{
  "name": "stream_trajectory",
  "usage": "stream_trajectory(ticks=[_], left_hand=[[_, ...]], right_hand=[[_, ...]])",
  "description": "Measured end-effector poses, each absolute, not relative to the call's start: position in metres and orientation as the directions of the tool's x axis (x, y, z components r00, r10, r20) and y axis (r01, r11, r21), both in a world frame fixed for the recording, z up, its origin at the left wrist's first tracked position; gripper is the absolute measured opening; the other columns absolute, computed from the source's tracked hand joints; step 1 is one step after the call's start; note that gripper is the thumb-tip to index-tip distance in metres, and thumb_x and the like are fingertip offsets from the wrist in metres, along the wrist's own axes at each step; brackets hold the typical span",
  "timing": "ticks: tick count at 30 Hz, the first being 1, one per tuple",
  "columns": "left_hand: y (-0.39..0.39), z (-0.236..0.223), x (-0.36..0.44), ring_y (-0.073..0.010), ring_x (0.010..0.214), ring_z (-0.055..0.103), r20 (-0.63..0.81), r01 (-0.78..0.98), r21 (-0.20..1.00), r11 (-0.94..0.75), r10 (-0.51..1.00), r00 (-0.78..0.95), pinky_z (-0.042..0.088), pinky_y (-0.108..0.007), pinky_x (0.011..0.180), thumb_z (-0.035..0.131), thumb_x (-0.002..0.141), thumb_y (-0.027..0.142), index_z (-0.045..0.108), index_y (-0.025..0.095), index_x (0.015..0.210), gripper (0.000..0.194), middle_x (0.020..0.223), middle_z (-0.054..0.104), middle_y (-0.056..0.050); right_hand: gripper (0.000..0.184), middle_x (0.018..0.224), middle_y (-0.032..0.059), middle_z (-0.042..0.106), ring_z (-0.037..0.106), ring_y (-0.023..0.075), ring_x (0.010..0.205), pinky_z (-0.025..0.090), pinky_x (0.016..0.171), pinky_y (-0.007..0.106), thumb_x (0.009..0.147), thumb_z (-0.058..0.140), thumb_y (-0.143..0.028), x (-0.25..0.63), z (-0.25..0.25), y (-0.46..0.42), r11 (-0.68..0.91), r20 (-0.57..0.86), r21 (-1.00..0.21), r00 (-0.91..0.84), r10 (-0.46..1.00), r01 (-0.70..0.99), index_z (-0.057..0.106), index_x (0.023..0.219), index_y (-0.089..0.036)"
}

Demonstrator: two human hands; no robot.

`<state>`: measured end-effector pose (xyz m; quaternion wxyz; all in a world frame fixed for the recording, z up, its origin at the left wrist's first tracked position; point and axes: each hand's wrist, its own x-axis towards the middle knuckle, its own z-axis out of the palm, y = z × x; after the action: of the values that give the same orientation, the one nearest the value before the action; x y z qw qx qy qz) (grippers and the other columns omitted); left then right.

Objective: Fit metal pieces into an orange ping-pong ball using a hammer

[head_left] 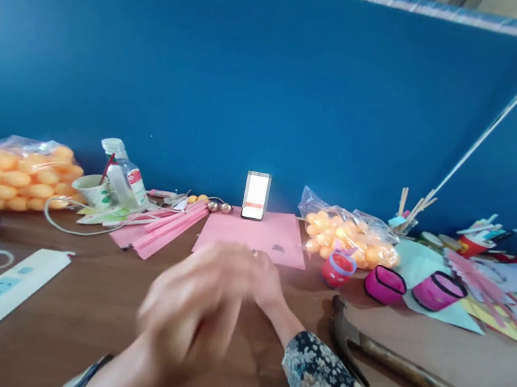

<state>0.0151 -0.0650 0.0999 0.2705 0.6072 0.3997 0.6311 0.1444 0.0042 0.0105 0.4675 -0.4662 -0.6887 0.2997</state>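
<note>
My left hand (195,292) is raised over the middle of the brown table and smeared by motion, so its fingers do not show clearly. Behind it, my right hand (267,282) comes in from a flowered sleeve, with something small and shiny near its knuckles. The left hand covers most of the right hand's fingers; whether the two touch or hold anything is hidden. Just beyond them lies a pink sheet (251,233) with a small dark mark. A phone (256,196) with a bright screen stands upright at the sheet's far edge.
Bags of orange balls (16,177) (351,236) flank the sheet. A hammer (408,363) lies at right, near magenta fabric rings (385,286) and a small red basket (338,269). At left are a power strip (18,275), paper cup (95,191), tilted bottle (126,177) and pink strips (167,229).
</note>
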Motion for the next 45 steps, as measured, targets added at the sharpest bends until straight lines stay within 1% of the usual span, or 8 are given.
stream_trajectory(ticks=[3,6,9,12,16,22,34,45], left_hand=[[-0.027,0.086,0.012,-0.0195,0.096,0.055,0.536,0.247,0.830,-0.500,0.837,-0.110,0.042,-0.036,0.086,0.048,0.078,0.021,0.062,0.022,0.097,0.024,0.100,0.061,-0.005],[0.003,0.053,0.007,-0.0211,0.094,0.057,0.411,0.296,0.881,-0.370,0.908,-0.087,0.046,-0.035,0.082,0.054,0.074,0.024,0.060,0.016,0.102,0.030,0.106,0.060,-0.011],[0.014,0.027,0.004,-0.0219,0.101,0.055,0.318,0.231,0.921,-0.315,0.948,0.025,0.043,-0.037,0.088,0.052,0.076,0.029,0.055,0.016,0.111,0.038,0.114,0.058,-0.011],[0.014,0.018,0.009,-0.0218,0.106,0.053,0.316,0.169,0.931,-0.324,0.946,0.074,0.037,-0.037,0.095,0.052,0.076,0.032,0.060,0.017,0.106,0.034,0.112,0.060,-0.008],[0.012,0.019,0.013,-0.0225,0.102,0.055,0.272,0.041,0.960,-0.276,0.959,0.083,0.039,-0.039,0.094,0.055,0.074,0.033,0.064,0.017,0.098,0.030,0.104,0.064,-0.007],[0.010,0.018,0.010,-0.0225,0.094,0.059,0.144,-0.102,0.986,-0.134,0.984,0.103,0.044,-0.036,0.087,0.058,0.072,0.033,0.064,0.015,0.098,0.033,0.101,0.065,-0.009],[0.010,0.016,0.010,-0.0193,0.080,0.061,0.159,-0.048,0.986,-0.158,0.987,0.037,0.047,-0.031,0.075,0.062,0.068,0.035,0.064,0.014,0.091,0.031,0.087,0.068,-0.008],[0.012,0.012,0.011,-0.0173,0.076,0.061,0.136,-0.127,0.983,-0.131,0.990,0.033,0.048,-0.028,0.069,0.060,0.069,0.035,0.064,0.014,0.089,0.029,0.083,0.067,-0.006]], right_hand=[[0.026,0.082,0.0047,0.062,0.058,0.0140,0.064,0.048,0.058,0.026,0.079,0.048,-0.031,0.145,0.008,0.006,0.366,0.358,-0.864,-0.089,0.929,0.346,0.052,0.099,-0.016],[0.028,0.088,0.0053,0.062,0.059,0.0153,0.069,0.050,0.061,0.027,0.078,0.049,-0.028,0.146,0.006,0.009,0.374,0.364,-0.867,-0.094,0.927,0.330,0.050,0.104,-0.017],[0.030,0.097,0.0065,0.061,0.059,0.0179,0.083,0.048,0.074,0.031,0.077,0.050,-0.024,0.146,0.006,0.009,0.428,0.418,-0.841,-0.105,0.902,0.330,0.050,0.106,-0.018],[0.030,0.102,0.0070,0.060,0.057,0.0184,0.091,0.045,0.082,0.032,0.077,0.050,-0.020,0.146,0.007,0.009,0.477,0.456,-0.822,-0.145,0.878,0.311,0.052,0.107,-0.018],[0.030,0.102,0.0068,0.061,0.056,0.0189,0.091,0.044,0.083,0.034,0.076,0.051,-0.019,0.145,0.008,0.009,0.477,0.448,-0.817,-0.164,0.879,0.324,0.053,0.106,-0.019],[0.031,0.102,0.0063,0.060,0.055,0.0191,0.093,0.043,0.084,0.034,0.075,0.052,-0.018,0.146,0.007,0.009,0.473,0.438,-0.809,-0.179,0.881,0.349,0.053,0.107,-0.020],[0.031,0.102,0.0059,0.061,0.056,0.0190,0.093,0.043,0.083,0.032,0.077,0.054,-0.022,0.146,0.011,0.006,0.476,0.434,-0.815,-0.194,0.880,0.332,0.054,0.107,-0.022],[0.035,0.106,0.0073,0.060,0.054,0.0195,0.098,0.042,0.087,0.033,0.074,0.057,-0.024,0.144,0.010,0.008,0.469,0.431,-0.819,-0.185,0.883,0.330,0.054,0.108,-0.020]])
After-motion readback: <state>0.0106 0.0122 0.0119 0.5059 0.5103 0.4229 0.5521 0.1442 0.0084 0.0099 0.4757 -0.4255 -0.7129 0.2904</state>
